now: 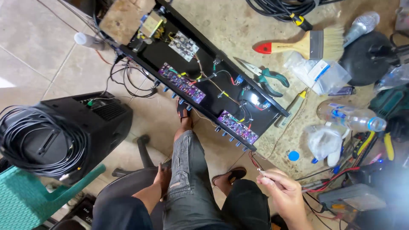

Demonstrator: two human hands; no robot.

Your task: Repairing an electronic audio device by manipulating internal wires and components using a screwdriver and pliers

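Fingers of the right hand [284, 194], lower right, pinch a thin metal probe [259, 171] pointing up-left toward the open black chassis [200, 72], which runs diagonally from upper left to lower right; the left hand [163, 179] grips the chair seat [128, 187].

Tiled floor [51, 64] under open chassis [200, 76]

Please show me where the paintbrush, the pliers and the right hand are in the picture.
paintbrush [298, 46]: head view, on the wooden handle.
pliers [267, 79]: head view, on the green grips.
right hand [284, 192]: head view, on the back of the hand.
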